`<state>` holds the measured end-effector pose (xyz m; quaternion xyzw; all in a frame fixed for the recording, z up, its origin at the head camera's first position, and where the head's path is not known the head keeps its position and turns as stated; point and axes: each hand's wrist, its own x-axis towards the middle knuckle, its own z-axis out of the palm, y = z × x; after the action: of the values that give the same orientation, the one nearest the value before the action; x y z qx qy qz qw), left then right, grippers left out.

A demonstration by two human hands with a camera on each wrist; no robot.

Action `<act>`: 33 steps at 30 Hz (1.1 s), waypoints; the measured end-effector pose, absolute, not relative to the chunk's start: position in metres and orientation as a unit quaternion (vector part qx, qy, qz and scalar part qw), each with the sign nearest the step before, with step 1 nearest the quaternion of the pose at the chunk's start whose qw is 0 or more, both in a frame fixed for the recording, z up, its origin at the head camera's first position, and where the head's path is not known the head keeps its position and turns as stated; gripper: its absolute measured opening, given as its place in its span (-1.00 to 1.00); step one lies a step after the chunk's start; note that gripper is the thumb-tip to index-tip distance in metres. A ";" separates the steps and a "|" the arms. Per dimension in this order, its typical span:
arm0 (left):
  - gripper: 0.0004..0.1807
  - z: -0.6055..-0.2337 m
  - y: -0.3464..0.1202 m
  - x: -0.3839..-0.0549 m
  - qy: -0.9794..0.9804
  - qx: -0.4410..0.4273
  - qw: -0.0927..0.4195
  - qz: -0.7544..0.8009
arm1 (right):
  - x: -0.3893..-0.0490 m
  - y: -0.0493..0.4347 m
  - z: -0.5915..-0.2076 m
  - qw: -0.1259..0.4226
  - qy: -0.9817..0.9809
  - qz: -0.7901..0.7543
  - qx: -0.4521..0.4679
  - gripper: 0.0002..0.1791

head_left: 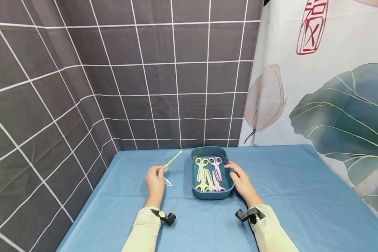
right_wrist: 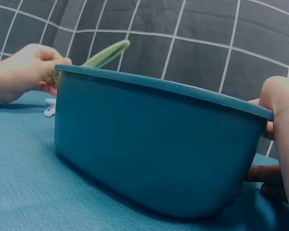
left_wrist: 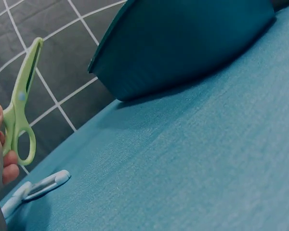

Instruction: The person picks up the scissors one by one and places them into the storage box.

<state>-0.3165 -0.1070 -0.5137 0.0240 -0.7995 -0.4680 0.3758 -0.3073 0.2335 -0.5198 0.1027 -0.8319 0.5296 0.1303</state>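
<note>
Above the table, my left hand [head_left: 155, 178] pinches light-green plastic scissors [left_wrist: 20, 98] by the handle, blades pointing up and away. Pale blue-and-white scissors [left_wrist: 45, 185] lie on the cloth just below that hand. A dark teal plastic bin [head_left: 212, 196] stands to the right, holding several yellow-green scissors [head_left: 202, 176] and pink scissors [head_left: 216, 171]. My right hand [head_left: 243, 183] holds the bin at its right side, a finger over the rim and others against the outer wall in the right wrist view.
A blue cloth [head_left: 189, 224] covers the table. Dark grey gridded fabric [head_left: 189, 80] hangs behind and at the left, and a white curtain with leaf prints [head_left: 271, 115] hangs at the right. Each wrist carries a small black camera [head_left: 168, 218].
</note>
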 end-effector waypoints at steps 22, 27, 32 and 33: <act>-0.87 -0.502 -0.091 -0.314 -0.671 0.054 0.330 -0.661 | -0.309 0.234 -0.520 0.133 -0.833 0.528 0.094 -0.65; -0.86 -0.478 -0.073 -0.296 -0.676 0.037 0.309 -0.668 | -0.309 0.234 -0.519 0.131 -0.835 0.528 0.089 -0.65; -0.87 -0.464 -0.061 -0.284 -0.662 0.022 0.283 -0.693 | -0.309 0.234 -0.519 0.126 -0.838 0.525 0.084 -0.65; -0.87 -0.463 -0.059 -0.284 -0.659 0.019 0.279 -0.699 | -0.309 0.234 -0.519 0.125 -0.838 0.525 0.083 -0.65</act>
<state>-0.2838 -0.0592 -0.4632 0.0188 -0.6585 -0.6988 0.2787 -0.3091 0.2341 -0.5191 0.0835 -0.8376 0.5251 0.1254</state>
